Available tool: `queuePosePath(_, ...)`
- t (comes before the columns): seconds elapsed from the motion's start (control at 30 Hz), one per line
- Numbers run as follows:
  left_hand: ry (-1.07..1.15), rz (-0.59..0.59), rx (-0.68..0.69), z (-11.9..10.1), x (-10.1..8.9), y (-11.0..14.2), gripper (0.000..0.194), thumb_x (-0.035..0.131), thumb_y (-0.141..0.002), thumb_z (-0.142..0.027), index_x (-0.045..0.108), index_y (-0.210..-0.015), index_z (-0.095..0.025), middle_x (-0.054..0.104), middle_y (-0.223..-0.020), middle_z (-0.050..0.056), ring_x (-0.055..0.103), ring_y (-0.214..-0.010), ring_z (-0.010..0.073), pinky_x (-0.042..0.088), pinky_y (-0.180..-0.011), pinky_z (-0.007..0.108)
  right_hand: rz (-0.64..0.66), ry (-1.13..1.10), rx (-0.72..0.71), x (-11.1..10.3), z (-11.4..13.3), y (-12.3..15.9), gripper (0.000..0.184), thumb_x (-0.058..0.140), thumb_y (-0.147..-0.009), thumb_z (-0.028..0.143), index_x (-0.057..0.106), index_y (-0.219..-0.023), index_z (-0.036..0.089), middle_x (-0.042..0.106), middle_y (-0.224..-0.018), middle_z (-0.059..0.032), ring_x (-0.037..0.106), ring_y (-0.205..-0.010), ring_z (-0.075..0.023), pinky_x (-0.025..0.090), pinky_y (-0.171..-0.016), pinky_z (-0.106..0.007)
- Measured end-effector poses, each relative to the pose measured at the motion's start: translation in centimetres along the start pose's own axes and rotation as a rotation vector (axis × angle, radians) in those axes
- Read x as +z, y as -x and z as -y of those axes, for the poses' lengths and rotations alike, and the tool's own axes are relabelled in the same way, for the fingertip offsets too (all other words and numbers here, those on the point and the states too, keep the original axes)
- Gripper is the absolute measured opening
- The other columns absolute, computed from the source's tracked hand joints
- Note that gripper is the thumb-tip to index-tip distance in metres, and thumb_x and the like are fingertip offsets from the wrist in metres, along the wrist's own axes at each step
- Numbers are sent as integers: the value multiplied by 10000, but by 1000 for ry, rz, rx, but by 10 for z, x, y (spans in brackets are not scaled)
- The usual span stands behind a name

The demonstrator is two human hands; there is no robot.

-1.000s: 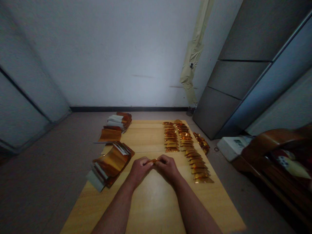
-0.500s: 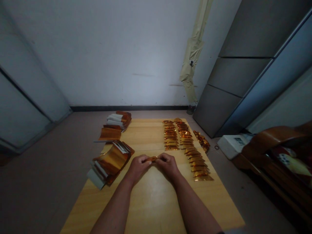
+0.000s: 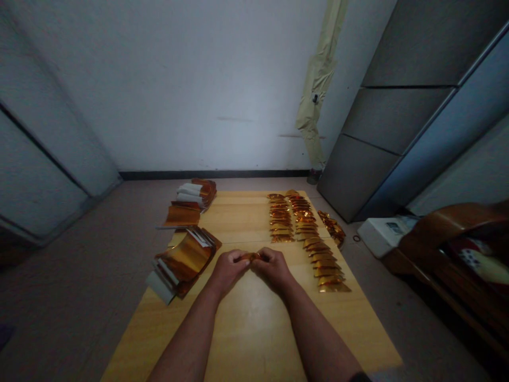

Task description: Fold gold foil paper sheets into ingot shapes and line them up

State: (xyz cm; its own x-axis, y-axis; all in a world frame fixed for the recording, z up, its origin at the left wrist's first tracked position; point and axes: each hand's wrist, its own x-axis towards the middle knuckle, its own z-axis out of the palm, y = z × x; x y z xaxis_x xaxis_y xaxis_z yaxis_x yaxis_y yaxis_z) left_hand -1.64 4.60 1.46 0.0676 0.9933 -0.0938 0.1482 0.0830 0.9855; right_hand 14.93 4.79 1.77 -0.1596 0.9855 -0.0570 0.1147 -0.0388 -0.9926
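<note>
Between my two hands is a small piece of gold foil paper (image 3: 252, 257), pinched at both ends above the wooden table (image 3: 250, 329). My left hand (image 3: 230, 269) closes its thumb and fingers on the left end. On the right end, the fingers of my right hand (image 3: 273, 267) are closed too. Most of the piece is hidden by my fingers, so its exact shape cannot be made out. Left of my hands lies a stack of gold foil sheets (image 3: 186, 258) with pale backing. To the right, folded gold foil pieces (image 3: 328, 265) overlap in a long row.
A second row of folded foil pieces (image 3: 280, 217) lies further back. More foil sheets (image 3: 199, 192) sit at the table's far left corner. A heap of foil pieces (image 3: 333, 229) is beyond the right edge. A white box (image 3: 379, 236) and a grey refrigerator (image 3: 382, 116) stand on the right.
The view has shifted slightly. My left thumb has moved a little toward the middle of the foil piece, and both hands still pinch it.
</note>
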Motion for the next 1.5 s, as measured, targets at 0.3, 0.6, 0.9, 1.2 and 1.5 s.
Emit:
queuePosePath(0.3, 205, -42, -12, -1, 0, 0, 392, 732, -617, -268, 725, -983, -129, 747, -922, 81, 673, -845, 213, 512, -780, 306, -46, -187, 17, -7, 2, -3, 256, 710, -585, 304, 601, -789, 196, 520, -601, 64, 447, -538, -97, 345, -483, -199)
queuePosePath(0.6, 167, -38, 31, 1, -2, -2, 522, 712, -647, -301, 681, -1135, -118, 595, -658, -28, 506, -574, 94, 374, -559, 214, -51, -245, 47, -3, -3, -5, 260, 688, -588, 295, 563, -796, 200, 502, -565, 85, 421, -470, -81, 329, -455, -198)
queuePosePath(0.9, 88, -122, 20, 1, 4, -3, 493, 684, -628, -306, 687, -1086, -126, 609, -710, -11, 519, -603, 109, 383, -564, 223, -85, -172, 28, -2, 4, -3, 242, 677, -575, 297, 580, -773, 196, 536, -626, 55, 452, -548, -98, 346, -496, -204)
queuePosePath(1.2, 118, -156, 102, 6, 4, -4, 275, 665, -686, -305, 584, -916, -178, 578, -669, -51, 517, -596, 97, 384, -584, 205, -85, -204, 26, -4, -7, -5, 295, 646, -614, 259, 553, -887, 200, 521, -615, 76, 426, -504, -87, 325, -464, -198)
queuePosePath(1.5, 81, -147, 71, 8, 2, -3, 184, 646, -699, -318, 653, -789, -157, 658, -737, 8, 582, -687, 144, 438, -643, 241, -79, -176, 2, -5, -5, -4, 154, 649, -617, 277, 536, -672, 188, 496, -593, 60, 406, -543, -89, 325, -490, -201)
